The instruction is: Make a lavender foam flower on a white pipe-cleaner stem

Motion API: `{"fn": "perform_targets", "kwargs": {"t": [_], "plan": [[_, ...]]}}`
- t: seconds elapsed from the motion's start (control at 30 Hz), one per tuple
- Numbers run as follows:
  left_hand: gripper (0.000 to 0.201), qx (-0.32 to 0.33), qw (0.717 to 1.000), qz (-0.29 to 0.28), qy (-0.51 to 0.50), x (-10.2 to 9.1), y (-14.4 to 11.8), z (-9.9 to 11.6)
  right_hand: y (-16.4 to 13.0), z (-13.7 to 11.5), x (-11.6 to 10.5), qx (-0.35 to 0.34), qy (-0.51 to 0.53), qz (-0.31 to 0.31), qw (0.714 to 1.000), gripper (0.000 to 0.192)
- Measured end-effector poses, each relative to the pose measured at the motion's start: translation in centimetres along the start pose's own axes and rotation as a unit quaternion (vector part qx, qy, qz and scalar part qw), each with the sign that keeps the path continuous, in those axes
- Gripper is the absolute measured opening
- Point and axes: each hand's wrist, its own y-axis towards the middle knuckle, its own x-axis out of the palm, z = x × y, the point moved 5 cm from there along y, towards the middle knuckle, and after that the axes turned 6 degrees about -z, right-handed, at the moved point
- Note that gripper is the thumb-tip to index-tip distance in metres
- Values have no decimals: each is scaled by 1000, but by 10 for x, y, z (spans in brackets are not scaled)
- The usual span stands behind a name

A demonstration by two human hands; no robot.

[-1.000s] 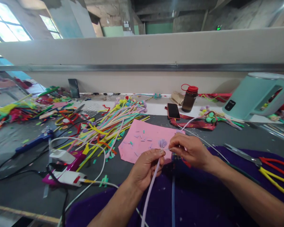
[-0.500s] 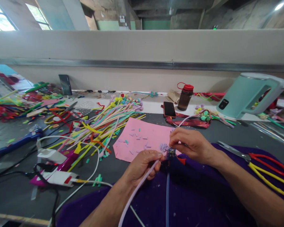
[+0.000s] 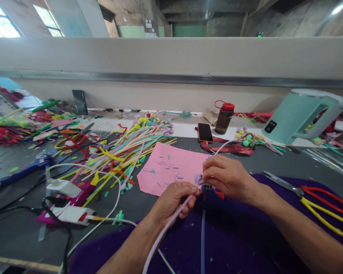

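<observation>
Left hand (image 3: 175,201): thumb and forefinger clamped on the lilac stem, just below its head.
Right hand (image 3: 228,177): fingers bent, tips at the lilac tuft; I cannot tell whether they grip it (the fingertips hide the contact).
Lilac stem (image 3: 165,230): runs from the left hand down and toward the lower edge of the view, above the purple cloth (image 3: 240,232).
Lilac tuft (image 3: 198,179): at the stem's upper end, between the two hands, in front of the pink sheet (image 3: 185,158).
Pink sheet: flat on the dark worktop (image 3: 14,238), strewn with small lilac and green snippets.
Scissors (image 3: 298,191): lying partly open on the cloth, right of the right hand, one handle red, the other yellow.
Stem bundle (image 3: 137,142): many colours, left of the sheet.
Back edge: red-capped bottle (image 3: 224,120) beside a phone (image 3: 205,133); mint-green kettle (image 3: 288,114) farther right.
</observation>
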Motion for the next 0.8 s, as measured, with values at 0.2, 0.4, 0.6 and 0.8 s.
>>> {"fn": "perform_targets", "kwargs": {"t": [0.2, 0.4, 0.6, 0.8], "plan": [[15, 3, 1000, -5, 15, 1, 0, 1, 0, -2, 1, -2, -18, -5, 1000, 10], [19, 15, 999, -11, 39, 4, -2, 3, 0, -5, 1, -3, -42, -15, 999, 11], [18, 7, 999, -9, 33, 2, -1, 1, 1, -6, 2, -8, -52, -18, 998, 12], [18, 16, 999, -19, 27, 4, -1, 2, 1, -5, 3, -13, -41, -12, 999, 11]]}}
